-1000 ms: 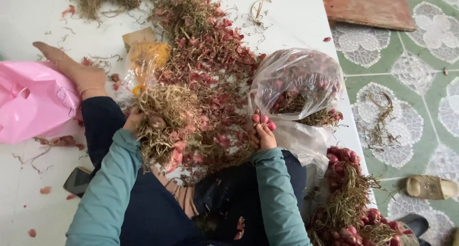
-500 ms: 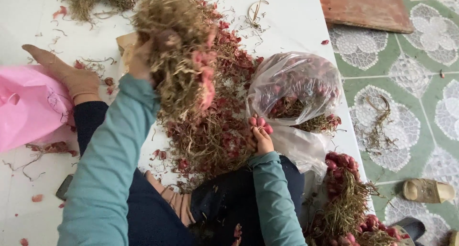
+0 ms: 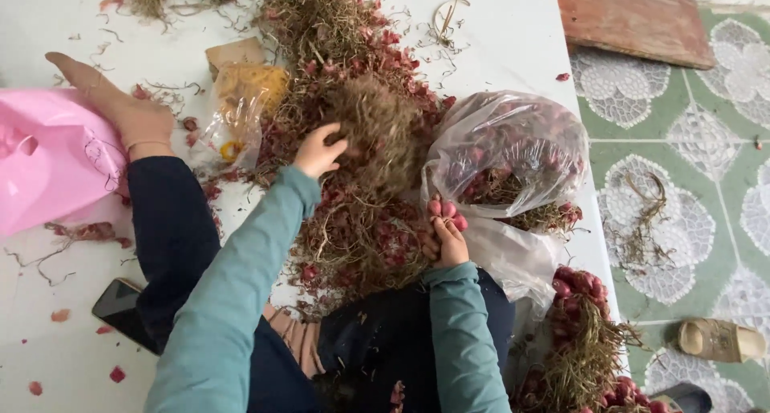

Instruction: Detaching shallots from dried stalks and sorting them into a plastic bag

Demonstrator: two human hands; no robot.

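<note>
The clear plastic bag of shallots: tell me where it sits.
In the head view the clear plastic bag lies on the white table's right part, near its edge, just above the right hand and beside the shallot pile.

Counted on and beside the white surface

One clear plastic bag (image 3: 513, 152) of shallots, one pink bag (image 3: 48, 160), one yellowish plastic wrapper (image 3: 241, 100), one dark phone (image 3: 120, 305), one wooden board (image 3: 634, 16), one sandal (image 3: 718, 341), three small shallots (image 3: 447, 212) in one hand; loose shallots too many to count.
</note>
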